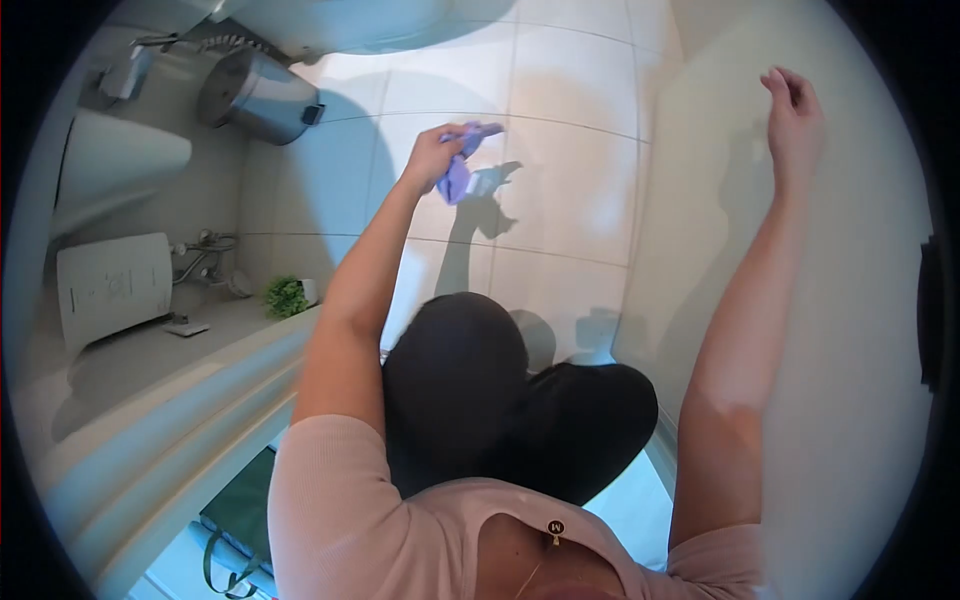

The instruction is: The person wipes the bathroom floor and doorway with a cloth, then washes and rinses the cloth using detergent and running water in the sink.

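In the upper middle of the head view, my left hand (434, 160) is closed around a crumpled purple cloth (455, 183). One end of the cloth sticks out to the right past my fingers, and another part hangs below them. Both are held above the tiled floor (565, 190), where their shadow falls. Over at the upper right, my right hand (795, 112) is raised beside the pale wall (700, 190). Its fingers are loosely curled in toward the thumb, and nothing shows in them. My dark-clad knees (460, 350) are bent below.
A metal bin (262, 97) stands at the upper left. Near it is a white rounded bathroom fixture (130, 158). Further down are a white panel-like unit (115, 288), metal pipe fittings (208, 258) and a small green plant (287, 297). A dark green bag (240, 505) sits at the lower left.
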A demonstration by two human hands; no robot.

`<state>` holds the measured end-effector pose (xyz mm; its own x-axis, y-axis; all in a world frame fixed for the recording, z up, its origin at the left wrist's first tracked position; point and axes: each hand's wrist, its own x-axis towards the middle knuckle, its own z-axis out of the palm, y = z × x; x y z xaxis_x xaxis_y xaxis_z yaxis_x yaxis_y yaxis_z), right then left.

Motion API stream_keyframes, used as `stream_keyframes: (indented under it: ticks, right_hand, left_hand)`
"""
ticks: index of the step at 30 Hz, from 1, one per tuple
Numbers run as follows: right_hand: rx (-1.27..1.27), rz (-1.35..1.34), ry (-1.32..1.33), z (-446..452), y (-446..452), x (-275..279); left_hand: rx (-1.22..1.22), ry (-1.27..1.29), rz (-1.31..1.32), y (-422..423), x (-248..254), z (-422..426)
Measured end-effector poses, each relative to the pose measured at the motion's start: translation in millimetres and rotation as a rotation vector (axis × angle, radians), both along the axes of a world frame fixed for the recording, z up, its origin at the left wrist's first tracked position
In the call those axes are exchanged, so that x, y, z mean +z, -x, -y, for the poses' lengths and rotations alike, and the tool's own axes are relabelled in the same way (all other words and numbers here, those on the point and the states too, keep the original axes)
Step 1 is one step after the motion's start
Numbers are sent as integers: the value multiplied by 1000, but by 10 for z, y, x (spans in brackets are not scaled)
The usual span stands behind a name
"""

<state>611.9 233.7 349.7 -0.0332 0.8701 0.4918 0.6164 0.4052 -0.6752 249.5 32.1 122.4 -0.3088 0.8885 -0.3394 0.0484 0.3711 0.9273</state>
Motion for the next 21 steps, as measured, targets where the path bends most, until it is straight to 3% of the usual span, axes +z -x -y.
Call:
stream_keyframes:
  ticks: [1, 5, 7, 9, 12, 13, 15, 17, 18, 19, 20, 21]
  right_hand:
    - [-8, -39, 14, -69, -92, -7]
    - [7, -144, 106, 210, 87, -406]
    - [90, -4, 128, 420, 176, -561]
    - [168, 90, 154, 668, 251, -619]
    - [219, 126, 246, 990, 102, -815]
    - [191, 79, 301, 1117, 125, -867]
    - [165, 50, 400, 1357, 149, -938]
    - [167, 70, 466, 1562, 219, -921]
    - [159, 125, 477, 1652, 278, -862]
    - [153, 177, 483, 1729, 352, -789]
    - [147, 227, 488, 1789, 418, -714]
    - [136, 257, 496, 1827, 467, -624]
  left_hand:
    - [115, 3, 4, 93, 78, 96]
    - [630, -78, -222, 839, -825, 1127]
    - [933, -158, -162, 1273, -1224, 1580]
    - [1088, -328, -408, 2090, -2128, 2027]
    - [889, 27, -1119, 1939, -1840, 1944]
    - [785, 126, -1318, 2012, -1946, 1822]
    - [683, -150, -1174, 2025, -2012, 1338]
    - [481, -230, -1135, 1837, -2072, 795]
    - [382, -357, -1051, 1615, -2054, 550]
    - [243, -315, -857, 1259, -1819, 372]
    - [151, -514, -874, 962, -1879, 196]
    - [-72, -448, -819, 607, -1753, 185]
